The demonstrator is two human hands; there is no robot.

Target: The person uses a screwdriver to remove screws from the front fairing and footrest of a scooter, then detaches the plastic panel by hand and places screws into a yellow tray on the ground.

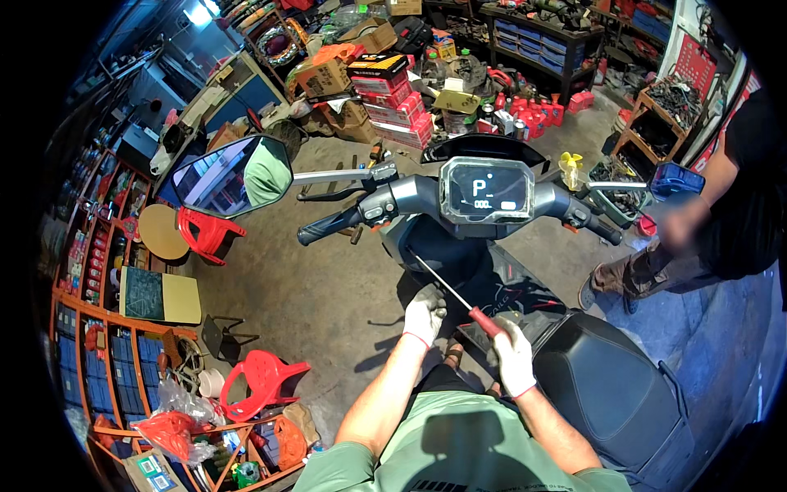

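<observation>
While gripping red-handled screwdriver in right hand, likely slanted to reach scooter panel; with left hand curled nearby, can't tell if holding anything.

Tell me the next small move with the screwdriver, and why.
I'd probably steady the red-handled screwdriver along its shaft with the left hand: the right hand grips its handle, its tip is at the scooter's front panel, and the left hand is close below the shaft.
</observation>
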